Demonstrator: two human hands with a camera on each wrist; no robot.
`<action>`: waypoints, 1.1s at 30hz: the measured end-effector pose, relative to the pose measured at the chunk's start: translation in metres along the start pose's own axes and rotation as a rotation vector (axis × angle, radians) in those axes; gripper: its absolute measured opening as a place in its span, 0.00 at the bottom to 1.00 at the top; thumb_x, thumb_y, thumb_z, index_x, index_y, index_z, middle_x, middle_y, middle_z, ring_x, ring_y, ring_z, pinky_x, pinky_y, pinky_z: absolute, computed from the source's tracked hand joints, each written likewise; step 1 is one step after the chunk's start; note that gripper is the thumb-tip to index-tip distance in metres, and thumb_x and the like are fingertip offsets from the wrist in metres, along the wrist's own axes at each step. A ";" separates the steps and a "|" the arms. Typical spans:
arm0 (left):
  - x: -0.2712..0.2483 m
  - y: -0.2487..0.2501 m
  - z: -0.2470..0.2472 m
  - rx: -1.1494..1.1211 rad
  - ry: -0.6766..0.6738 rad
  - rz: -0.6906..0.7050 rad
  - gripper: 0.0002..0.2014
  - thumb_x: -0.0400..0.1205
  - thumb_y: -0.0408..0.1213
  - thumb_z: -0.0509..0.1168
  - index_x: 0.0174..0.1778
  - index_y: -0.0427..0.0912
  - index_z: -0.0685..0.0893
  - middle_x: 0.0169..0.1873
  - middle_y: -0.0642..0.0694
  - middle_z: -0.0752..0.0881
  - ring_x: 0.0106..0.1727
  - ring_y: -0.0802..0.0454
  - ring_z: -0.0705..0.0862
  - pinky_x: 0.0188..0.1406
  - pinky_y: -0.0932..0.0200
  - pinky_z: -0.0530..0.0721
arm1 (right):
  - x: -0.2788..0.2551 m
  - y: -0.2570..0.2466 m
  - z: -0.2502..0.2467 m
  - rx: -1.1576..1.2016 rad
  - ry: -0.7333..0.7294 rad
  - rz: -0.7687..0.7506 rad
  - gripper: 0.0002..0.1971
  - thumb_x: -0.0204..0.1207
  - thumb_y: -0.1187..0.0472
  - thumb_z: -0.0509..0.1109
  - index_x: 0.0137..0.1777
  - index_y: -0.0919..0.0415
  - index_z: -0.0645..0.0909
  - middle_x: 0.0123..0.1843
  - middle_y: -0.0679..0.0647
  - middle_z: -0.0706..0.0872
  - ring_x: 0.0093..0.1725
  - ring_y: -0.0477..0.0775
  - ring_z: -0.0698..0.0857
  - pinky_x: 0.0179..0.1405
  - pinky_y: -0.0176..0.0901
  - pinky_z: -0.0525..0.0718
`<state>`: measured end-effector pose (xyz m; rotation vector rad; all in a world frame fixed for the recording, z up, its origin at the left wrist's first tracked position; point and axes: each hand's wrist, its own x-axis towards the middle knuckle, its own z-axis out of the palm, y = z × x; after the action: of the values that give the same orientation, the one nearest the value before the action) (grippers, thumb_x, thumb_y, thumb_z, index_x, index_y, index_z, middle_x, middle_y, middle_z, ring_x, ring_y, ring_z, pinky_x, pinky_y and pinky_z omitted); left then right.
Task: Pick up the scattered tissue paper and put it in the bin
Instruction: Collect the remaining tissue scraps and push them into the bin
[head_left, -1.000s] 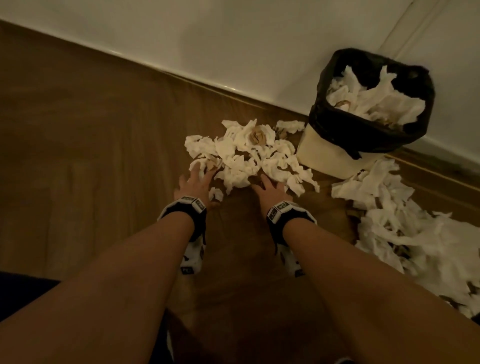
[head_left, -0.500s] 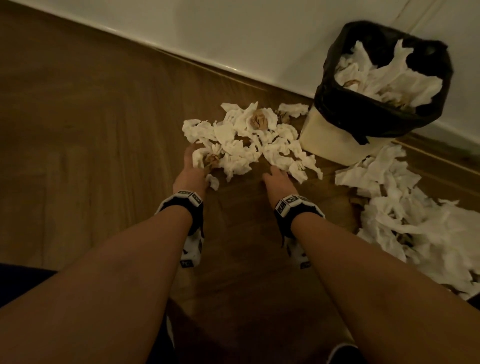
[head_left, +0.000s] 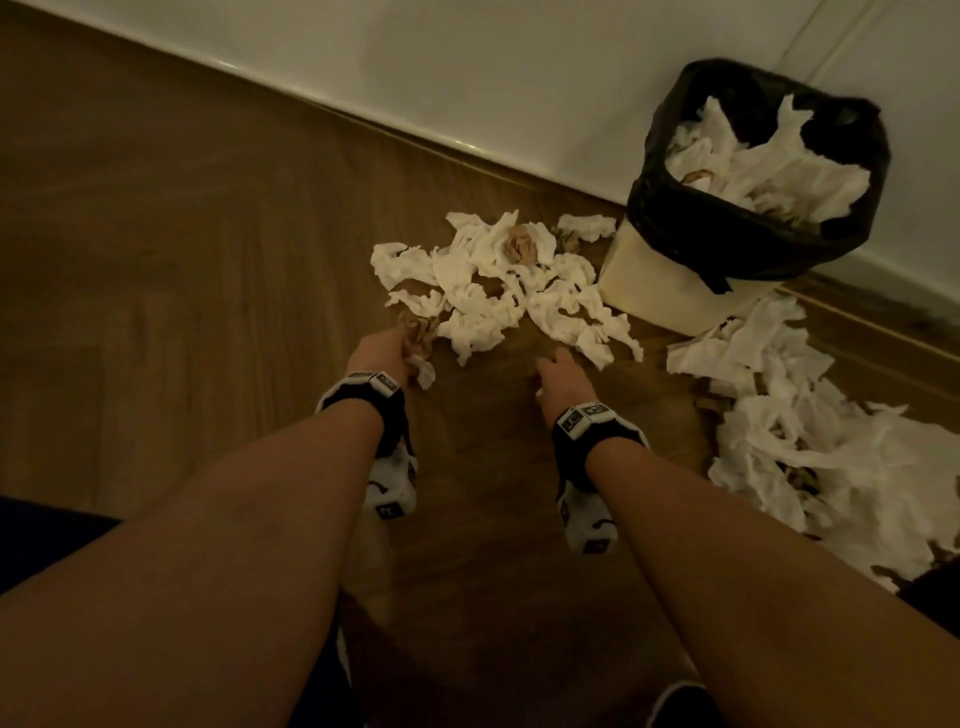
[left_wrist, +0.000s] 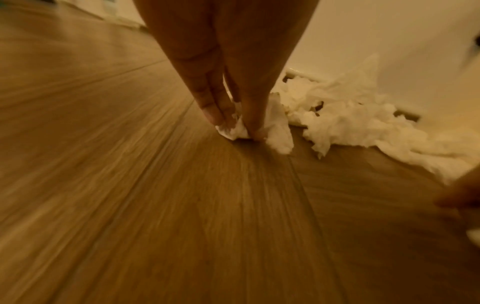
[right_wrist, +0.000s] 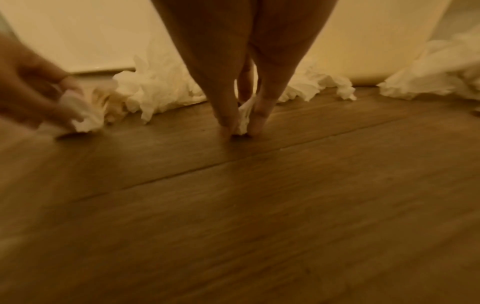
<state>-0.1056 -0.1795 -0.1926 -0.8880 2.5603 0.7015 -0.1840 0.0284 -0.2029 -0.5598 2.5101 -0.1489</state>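
Note:
White crumpled tissue paper (head_left: 498, 291) lies in a heap on the wooden floor, left of the bin (head_left: 748, 208), which is lined with a black bag and holds tissue. My left hand (head_left: 400, 348) pinches a small white tissue piece (left_wrist: 275, 127) at the heap's near left edge, by a brown crumpled wad (head_left: 418, 330). My right hand (head_left: 556, 374) pinches a small tissue scrap (right_wrist: 244, 117) between thumb and fingers, touching the floor just short of the heap. In the right wrist view the left hand (right_wrist: 46, 102) shows at the left with its tissue.
A second, larger mass of tissue (head_left: 831, 447) spreads over the floor at the right, below the bin. A white wall and skirting (head_left: 415, 104) run behind. Bare wooden floor (head_left: 156, 260) stretches to the left and toward me.
Both hands have drawn back from the heap toward me, their fingers closing on small tissue pieces. The head view has shifted slightly.

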 end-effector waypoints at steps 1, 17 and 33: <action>-0.003 -0.003 0.002 -0.082 0.027 -0.036 0.08 0.80 0.33 0.65 0.55 0.39 0.80 0.52 0.38 0.84 0.52 0.39 0.83 0.45 0.53 0.79 | -0.002 0.001 -0.001 0.021 -0.006 0.013 0.18 0.78 0.71 0.64 0.68 0.62 0.74 0.74 0.61 0.64 0.70 0.65 0.73 0.68 0.53 0.76; -0.073 0.019 -0.054 -0.120 0.061 -0.022 0.13 0.79 0.38 0.69 0.58 0.39 0.87 0.59 0.41 0.86 0.61 0.44 0.83 0.56 0.58 0.78 | -0.074 0.003 -0.077 0.272 0.287 -0.009 0.16 0.73 0.65 0.73 0.61 0.60 0.81 0.65 0.58 0.75 0.64 0.59 0.78 0.62 0.43 0.75; -0.177 0.217 -0.152 -0.381 0.322 0.543 0.09 0.80 0.35 0.66 0.51 0.39 0.90 0.47 0.40 0.90 0.50 0.43 0.87 0.49 0.59 0.82 | -0.195 0.042 -0.240 0.592 0.723 -0.070 0.14 0.68 0.57 0.79 0.53 0.59 0.85 0.54 0.56 0.88 0.55 0.54 0.85 0.59 0.42 0.82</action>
<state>-0.1372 -0.0299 0.0877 -0.4150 3.0523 1.3302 -0.1822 0.1457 0.0863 -0.3781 2.8918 -1.2688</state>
